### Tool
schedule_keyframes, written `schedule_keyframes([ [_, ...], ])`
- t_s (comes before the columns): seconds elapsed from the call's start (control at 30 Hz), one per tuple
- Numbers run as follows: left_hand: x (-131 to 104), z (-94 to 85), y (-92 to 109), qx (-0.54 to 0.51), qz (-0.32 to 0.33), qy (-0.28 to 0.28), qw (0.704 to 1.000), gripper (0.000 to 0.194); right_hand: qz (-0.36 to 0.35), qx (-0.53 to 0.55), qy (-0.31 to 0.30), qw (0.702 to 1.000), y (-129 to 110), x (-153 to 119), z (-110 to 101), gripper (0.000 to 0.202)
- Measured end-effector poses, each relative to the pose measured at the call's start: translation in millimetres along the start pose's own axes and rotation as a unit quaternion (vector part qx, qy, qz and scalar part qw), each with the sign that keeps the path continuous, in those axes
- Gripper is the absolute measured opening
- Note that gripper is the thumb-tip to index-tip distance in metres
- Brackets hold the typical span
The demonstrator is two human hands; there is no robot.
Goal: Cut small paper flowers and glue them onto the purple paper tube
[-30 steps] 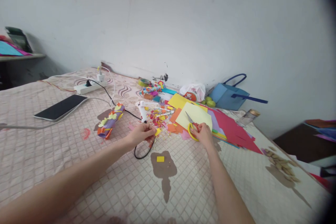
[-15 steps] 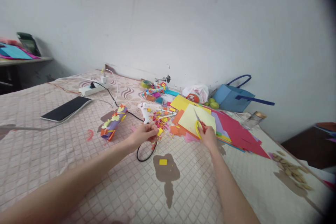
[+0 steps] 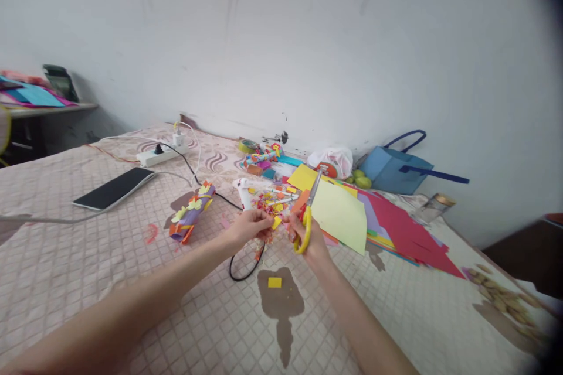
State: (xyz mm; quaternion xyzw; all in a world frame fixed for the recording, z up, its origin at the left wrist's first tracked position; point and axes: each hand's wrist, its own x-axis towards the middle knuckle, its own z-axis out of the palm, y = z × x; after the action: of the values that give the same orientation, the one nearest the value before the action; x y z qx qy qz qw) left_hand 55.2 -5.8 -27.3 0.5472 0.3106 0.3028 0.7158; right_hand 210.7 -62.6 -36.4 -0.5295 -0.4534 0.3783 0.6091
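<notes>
Between the thumb and fingers of my left hand point(image 3: 250, 227) is a small yellow piece of paper point(image 3: 276, 222). My right hand point(image 3: 311, 239) is closed around the yellow-handled scissors point(image 3: 303, 228), whose blades point up and away from me. Its fingertips are close to the yellow piece; whether they touch it I cannot tell. Another yellow paper rectangle point(image 3: 274, 282) lies on the quilted cover nearer to me. Beyond my left hand is a white glue gun point(image 3: 243, 192), its black cord looping beneath the hand. A purple paper roll with yellow flowers point(image 3: 193, 212) lies to the left.
Coloured paper scraps point(image 3: 275, 202) are heaped beyond my hands. A pale yellow sheet point(image 3: 341, 214) and red paper point(image 3: 404, 228) lie on the right, before a blue bag point(image 3: 396, 169). On the left are a dark tablet-like slab point(image 3: 115, 187) and a power strip point(image 3: 157, 155).
My right hand has moved left with the scissors, bringing its fingers close to my left hand, and the blades now point more upright. The pale yellow sheet has shifted slightly towards me.
</notes>
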Motion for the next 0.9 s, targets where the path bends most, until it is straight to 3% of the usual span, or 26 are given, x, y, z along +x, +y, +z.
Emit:
schedule_keyframes([
  [0.2,-8,-1.8,-6,0.079,0.045,-0.026,0.996,0.034,0.028,-0.006,-0.011,1.000,7,-16,16,0.036],
  [0.53,-13,-4.8,-12,0.142,0.085,-0.074,0.983,0.036,0.031,0.034,0.013,0.999,5,-28,19,0.031],
  [0.67,-14,-5.3,-11,0.137,0.060,-0.091,0.985,0.035,0.043,0.026,0.015,0.999,10,-30,14,0.030],
  [0.9,-13,-4.0,-13,0.109,0.018,-0.064,0.992,0.035,0.054,0.015,0.001,0.998,11,-34,11,0.027],
])
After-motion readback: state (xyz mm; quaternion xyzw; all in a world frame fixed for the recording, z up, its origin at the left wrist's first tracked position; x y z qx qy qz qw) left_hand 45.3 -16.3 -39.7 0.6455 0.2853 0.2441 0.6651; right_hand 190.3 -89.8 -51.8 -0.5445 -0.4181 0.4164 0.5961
